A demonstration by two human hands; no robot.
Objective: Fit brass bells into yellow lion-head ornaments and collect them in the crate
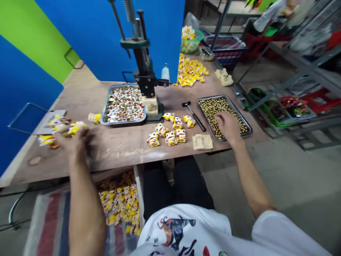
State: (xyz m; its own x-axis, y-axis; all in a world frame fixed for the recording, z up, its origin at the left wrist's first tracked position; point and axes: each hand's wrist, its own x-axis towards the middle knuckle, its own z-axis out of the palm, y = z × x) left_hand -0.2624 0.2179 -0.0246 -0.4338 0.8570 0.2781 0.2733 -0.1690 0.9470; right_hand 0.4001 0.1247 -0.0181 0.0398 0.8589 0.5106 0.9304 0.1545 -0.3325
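Observation:
At the table's left end my left hand [73,142], smeared by motion, has its fingers round a small yellow-and-white animal figurine [77,128]. Several more such figurines [57,124] lie just beyond and beside it. My right hand [228,126] is over a metal tray [249,128] full of small gold balls [217,106], its fingers curled and pinched together at the balls. Whatever is between those fingertips is hidden. In the middle of the table a group of figurines [171,138] stands close together. A small black hammer [195,116] lies between this group and the gold tray.
A hand press [145,76] stands at mid-table, next to a tray [124,123] of small white-and-red pieces. A cream block [202,142] sits by the front edge. Yellow pieces [191,71] are heaped behind, near a green basket [197,39]. Shelving [290,64] stands at right.

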